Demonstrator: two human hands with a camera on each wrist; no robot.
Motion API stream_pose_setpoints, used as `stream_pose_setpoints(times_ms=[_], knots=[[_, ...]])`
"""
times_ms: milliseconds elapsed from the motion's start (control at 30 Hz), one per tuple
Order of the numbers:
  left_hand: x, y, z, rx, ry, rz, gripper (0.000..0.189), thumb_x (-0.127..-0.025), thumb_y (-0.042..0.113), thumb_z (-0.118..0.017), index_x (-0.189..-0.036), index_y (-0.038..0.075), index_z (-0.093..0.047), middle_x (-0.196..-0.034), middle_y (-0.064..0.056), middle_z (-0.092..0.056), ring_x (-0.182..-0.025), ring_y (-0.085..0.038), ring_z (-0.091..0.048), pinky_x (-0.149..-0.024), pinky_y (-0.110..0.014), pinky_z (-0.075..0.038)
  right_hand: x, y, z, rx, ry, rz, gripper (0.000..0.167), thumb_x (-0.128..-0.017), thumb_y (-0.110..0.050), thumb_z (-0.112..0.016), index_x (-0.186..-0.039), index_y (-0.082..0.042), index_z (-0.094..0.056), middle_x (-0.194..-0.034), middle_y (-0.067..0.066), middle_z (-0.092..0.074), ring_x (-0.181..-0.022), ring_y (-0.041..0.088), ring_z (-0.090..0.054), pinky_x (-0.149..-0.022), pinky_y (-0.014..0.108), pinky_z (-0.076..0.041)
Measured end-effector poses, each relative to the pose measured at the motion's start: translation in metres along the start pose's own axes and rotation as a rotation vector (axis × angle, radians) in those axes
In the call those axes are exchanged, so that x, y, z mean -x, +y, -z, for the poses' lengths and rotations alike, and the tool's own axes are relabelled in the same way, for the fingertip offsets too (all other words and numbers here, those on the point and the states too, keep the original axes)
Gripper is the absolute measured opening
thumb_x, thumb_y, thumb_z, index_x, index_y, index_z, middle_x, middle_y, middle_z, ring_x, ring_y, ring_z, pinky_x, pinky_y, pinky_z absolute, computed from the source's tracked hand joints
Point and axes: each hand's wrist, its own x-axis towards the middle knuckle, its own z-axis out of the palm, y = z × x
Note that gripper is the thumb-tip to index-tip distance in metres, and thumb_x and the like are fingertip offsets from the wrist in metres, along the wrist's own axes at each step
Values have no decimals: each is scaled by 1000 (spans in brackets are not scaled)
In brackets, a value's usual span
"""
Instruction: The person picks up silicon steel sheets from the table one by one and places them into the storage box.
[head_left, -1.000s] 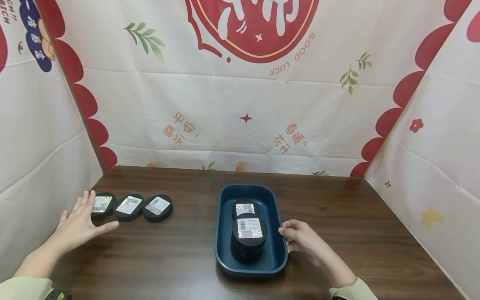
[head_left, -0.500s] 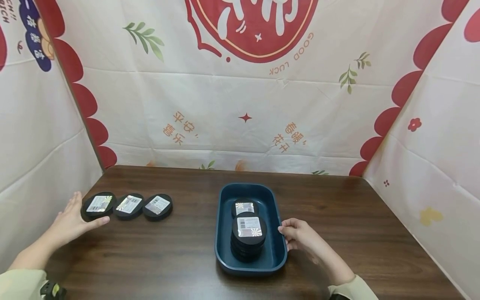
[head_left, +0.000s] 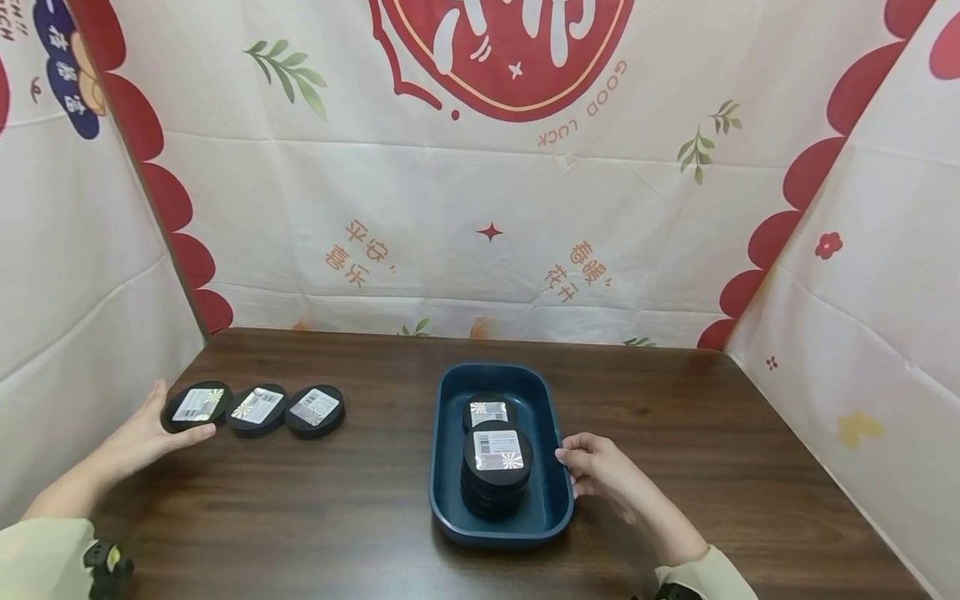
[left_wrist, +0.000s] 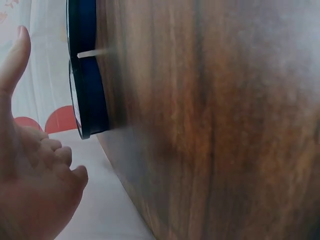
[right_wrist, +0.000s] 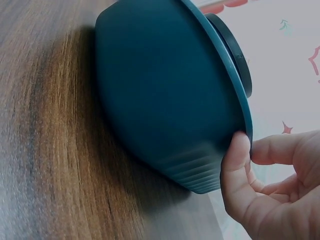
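Observation:
Three flat black round discs with white barcode labels lie in a row at the table's left: the left disc [head_left: 198, 405], the middle disc [head_left: 257, 409] and the right disc [head_left: 316, 411]. My left hand [head_left: 133, 446] spreads around the left disc, thumb along its near side and fingers at its left. Contact cannot be told; the left wrist view has the thumb and fingers extended. My right hand [head_left: 602, 468] pinches the right rim of a dark blue tray [head_left: 442, 492] between thumb and fingers. Inside the tray stands a stack of black discs [head_left: 498, 457], with another labelled disc [head_left: 489, 412] behind it.
Everything stands on a brown wood-grain table [head_left: 360, 500]. A printed white cloth [head_left: 420, 192] hangs along its back and both sides. The left hand is close to the left cloth wall [head_left: 75, 333].
My left hand has moved left, from partly covering the left disc to beside it. The discs stay in place. My right hand keeps its hold on the tray rim.

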Motion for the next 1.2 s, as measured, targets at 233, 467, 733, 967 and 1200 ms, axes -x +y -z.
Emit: stream_pose_setpoints(times_ms=[233,467,733,967,1200], knots=[[-3,3,1,-14,-63,34,112,-85,50,-58,-138,-10,20,-140,-41,13,-126,-62,-4,-93,-74,-17,0,0,1,-2,-3,3,28,-92,-12,-52,-106,11,-44,-77,9,-51,-62,15,-50,-55,26,-49],[-11,-2,1,-73,-45,30,112,-83,51,-61,-138,-12,14,-138,-44,-1,-121,-63,-16,-92,-71,-23,0,0,1,-5,-10,4,29,-92,-13,-52,-106,11,-44,-76,8,-50,-63,15,-49,-55,26,-49],[-16,-7,3,-101,-60,56,111,-82,51,-62,-137,-16,7,-133,-48,-12,-116,-62,-23,-90,-70,-27,-1,1,3,-5,-25,2,29,-92,-15,-53,-105,10,-44,-77,7,-51,-63,14,-50,-56,26,-49],[-20,-8,6,-144,-28,39,106,-82,49,-64,-137,-19,-3,-127,-50,-21,-111,-61,-29,-89,-68,-31,0,1,1,-6,-13,-4,31,-92,-15,-53,-107,11,-43,-78,8,-51,-63,15,-50,-56,26,-49],[-20,-12,8,-223,14,25,106,-79,52,-66,-135,-21,-12,-124,-50,-26,-108,-61,-34,-86,-67,-34,0,-1,1,6,-11,-4,31,-92,-15,-53,-107,10,-44,-78,8,-51,-64,15,-50,-56,27,-49]])
